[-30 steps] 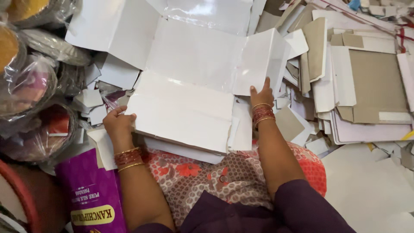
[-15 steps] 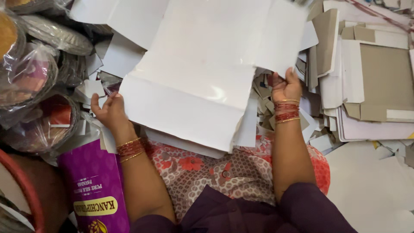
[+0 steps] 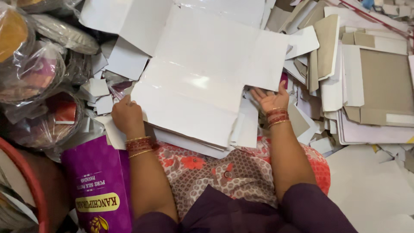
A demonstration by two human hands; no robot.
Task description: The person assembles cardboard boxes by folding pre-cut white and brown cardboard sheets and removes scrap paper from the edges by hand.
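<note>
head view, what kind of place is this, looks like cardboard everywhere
Probably a small box-making or packaging workspace, worked at floor level. A flat white die-cut card blank lies across the lap, stacks of grey board and cut card pile up alongside, and plastic-wrapped goods crowd the other side.

Even, bright, diffuse light; overall sharpness is moderate.

A soft glare patch is seen on the glossy white cardboard sheet (image 3: 194, 86), which suggests light from above. Highlights are also caught on the clear plastic wrappers (image 3: 39, 77) at left. Shadows are shallow and are confined beneath the sheet's lower edge and between the stacked grey boards (image 3: 379, 82). The lower left corner is rendered dim. Slight softness is noted at the frame edges; fine detail is smeared by compression.
</note>
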